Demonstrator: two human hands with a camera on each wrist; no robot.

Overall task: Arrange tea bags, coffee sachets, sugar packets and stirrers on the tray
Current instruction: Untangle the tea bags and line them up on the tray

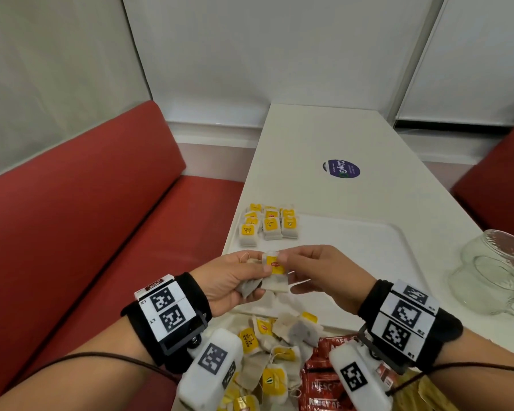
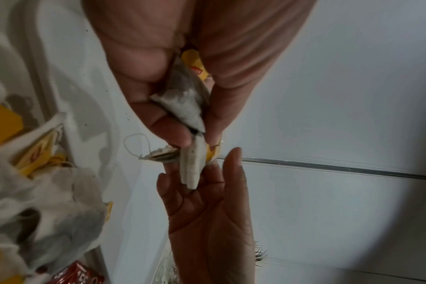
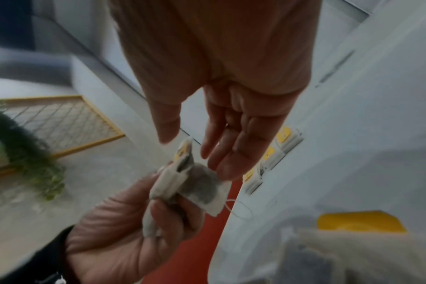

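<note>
- Tea bag: held above the tray, pinched at its top by the right hand, fingers otherwise extended.
- Left hand: fingers curled round further tea bags.
- Sorted bags: laid in rows at the tray's far left.
- Loose bags and red sachets: heaped nearest the person.

Sorted tea bags on tray; glass mug right.

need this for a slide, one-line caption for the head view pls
Left hand holds paper tea bags while right hand pinches a yellow-tagged tea bag above the white plastic tray.
</note>
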